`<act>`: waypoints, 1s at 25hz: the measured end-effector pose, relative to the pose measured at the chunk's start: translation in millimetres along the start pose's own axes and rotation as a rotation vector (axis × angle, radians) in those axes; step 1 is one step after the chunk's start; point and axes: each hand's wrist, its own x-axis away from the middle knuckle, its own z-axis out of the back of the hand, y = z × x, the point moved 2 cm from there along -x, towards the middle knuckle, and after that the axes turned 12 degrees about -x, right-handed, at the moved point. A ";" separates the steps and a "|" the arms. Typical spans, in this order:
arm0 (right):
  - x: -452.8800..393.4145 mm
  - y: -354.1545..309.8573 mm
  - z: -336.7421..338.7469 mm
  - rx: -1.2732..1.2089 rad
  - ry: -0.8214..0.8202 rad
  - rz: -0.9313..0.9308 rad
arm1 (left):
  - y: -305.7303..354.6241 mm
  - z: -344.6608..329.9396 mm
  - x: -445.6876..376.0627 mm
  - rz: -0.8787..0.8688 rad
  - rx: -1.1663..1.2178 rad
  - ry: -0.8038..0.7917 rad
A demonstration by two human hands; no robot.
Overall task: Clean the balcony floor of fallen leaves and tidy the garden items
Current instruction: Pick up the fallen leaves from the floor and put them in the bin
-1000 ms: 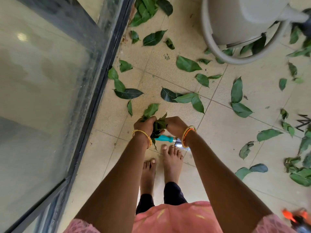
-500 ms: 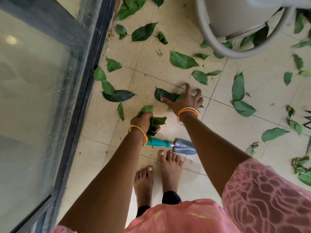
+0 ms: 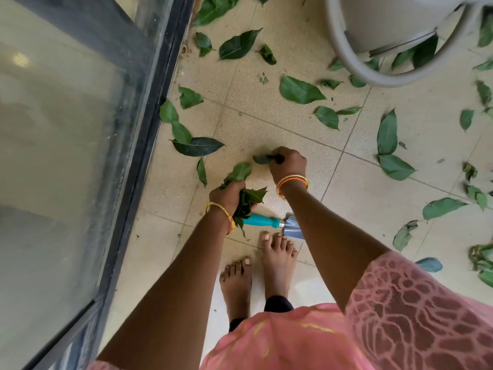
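Note:
Several green fallen leaves lie scattered over the beige tiled balcony floor (image 3: 293, 222). My left hand (image 3: 226, 194) grips a bunch of gathered leaves (image 3: 249, 201) just above the floor. My right hand (image 3: 288, 164) is closed round leaves it has picked up; one dark leaf (image 3: 260, 159) sticks out to the left of the fingers. A trowel with a teal handle (image 3: 262, 221) and a grey blade lies on the tiles between my hands and my bare feet, partly hidden behind my right forearm.
A glass sliding door with a dark frame (image 3: 149, 145) runs along the left. A grey plastic watering can (image 3: 386, 28) stands at the top right. Loose leaves (image 3: 300, 90) lie ahead, and a pile of leaves (image 3: 482, 263) lies at the right edge.
My right hand reached out flat onto leaves on the tile, then closed round them and drew them back. My left hand kept its bunch and stayed over the trowel handle.

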 end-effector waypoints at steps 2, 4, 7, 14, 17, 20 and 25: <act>17.5 -8.3 10.4 -0.440 -0.039 -0.296 | -4.1 0.8 11.3 0.012 0.062 0.014; 48.7 -22.6 17.6 -0.702 -0.112 -0.479 | -8.0 2.6 28.3 0.006 0.081 0.029; 102.9 -51.9 36.3 -0.791 -0.122 -0.488 | -16.1 12.6 65.7 -0.004 0.088 0.109; 236.6 -135.5 95.1 -0.824 -0.121 -0.481 | -15.1 38.3 244.0 -0.098 0.156 0.140; 294.3 -179.6 130.4 -0.974 -0.219 -0.573 | -15.0 54.8 317.1 -0.182 0.153 0.137; 335.6 -215.0 165.3 -1.011 -0.240 -0.475 | -12.6 67.5 386.1 -0.253 0.194 0.125; 405.4 -265.3 224.8 -1.114 -0.464 -0.473 | -32.0 87.0 486.1 -0.364 0.256 0.131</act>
